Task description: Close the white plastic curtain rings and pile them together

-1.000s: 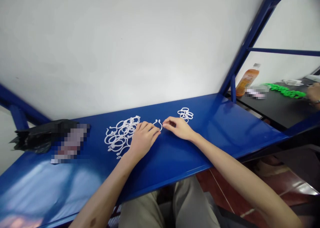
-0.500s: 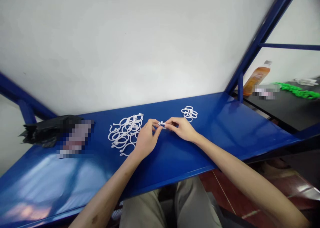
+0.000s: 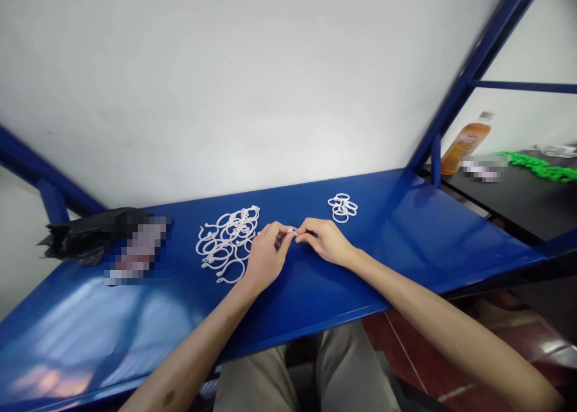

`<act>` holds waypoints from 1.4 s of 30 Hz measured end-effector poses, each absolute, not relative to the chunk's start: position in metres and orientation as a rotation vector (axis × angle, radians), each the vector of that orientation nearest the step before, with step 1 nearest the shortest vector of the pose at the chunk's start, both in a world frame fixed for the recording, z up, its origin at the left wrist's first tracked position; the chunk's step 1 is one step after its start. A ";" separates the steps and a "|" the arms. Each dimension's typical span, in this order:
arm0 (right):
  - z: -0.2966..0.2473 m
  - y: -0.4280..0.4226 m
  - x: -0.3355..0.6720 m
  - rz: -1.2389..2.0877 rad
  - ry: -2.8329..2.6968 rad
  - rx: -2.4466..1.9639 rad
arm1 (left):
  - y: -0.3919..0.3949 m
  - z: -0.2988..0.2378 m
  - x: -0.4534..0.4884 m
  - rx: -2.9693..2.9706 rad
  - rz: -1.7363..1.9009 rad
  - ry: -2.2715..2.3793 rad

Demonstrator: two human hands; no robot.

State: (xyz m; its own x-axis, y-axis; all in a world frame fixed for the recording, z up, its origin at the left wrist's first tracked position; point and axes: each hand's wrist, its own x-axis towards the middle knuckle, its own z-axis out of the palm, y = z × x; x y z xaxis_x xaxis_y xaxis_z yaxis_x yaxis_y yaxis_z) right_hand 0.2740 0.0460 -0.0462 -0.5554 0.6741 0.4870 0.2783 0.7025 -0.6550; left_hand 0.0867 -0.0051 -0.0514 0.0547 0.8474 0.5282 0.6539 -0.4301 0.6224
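My left hand (image 3: pixel 267 252) and my right hand (image 3: pixel 327 239) meet above the middle of the blue table, both with fingers pinched. Between their fingertips is a small white ring (image 3: pixel 292 231), mostly covered by the fingers. Left of my left hand lies a loose pile of white rings (image 3: pixel 228 234), several of them with a gap and small knobs or eyelets at the ends. A smaller cluster of white rings (image 3: pixel 342 207) lies beyond my right hand, and these look like closed loops.
A black plastic bag (image 3: pixel 90 234) and a pixelated item (image 3: pixel 139 249) rest at the table's left. Blue metal posts (image 3: pixel 464 69) frame the table (image 3: pixel 428 219) against a white wall. On a dark side table stand an orange bottle (image 3: pixel 466 141) and a green braided strand (image 3: pixel 541 165).
My fingertips have come closer together, covering more of the white ring. Both hands sit slightly lower in the view. The pile and the cluster look unchanged.
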 end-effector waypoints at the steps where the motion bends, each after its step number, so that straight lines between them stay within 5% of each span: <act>1: -0.048 0.045 0.274 0.649 -2.164 -0.718 | -0.006 -0.053 0.087 2.148 1.318 1.535; 11: -0.050 0.056 0.279 0.470 -2.208 -0.835 | 0.000 -0.047 0.081 2.516 1.105 1.600; 17: -0.035 0.079 0.323 0.096 -2.151 -1.225 | 0.003 -0.042 0.059 2.577 0.539 2.233; 21: -0.032 0.084 0.346 0.086 -2.119 -1.356 | 0.003 -0.044 0.054 2.591 0.312 2.191; 31: -0.029 0.077 0.352 0.187 -2.357 -1.445 | 0.004 -0.047 0.063 2.657 0.621 1.640; 42: -0.026 0.079 0.368 0.276 -2.386 -1.746 | 0.003 -0.049 0.063 2.636 0.603 1.621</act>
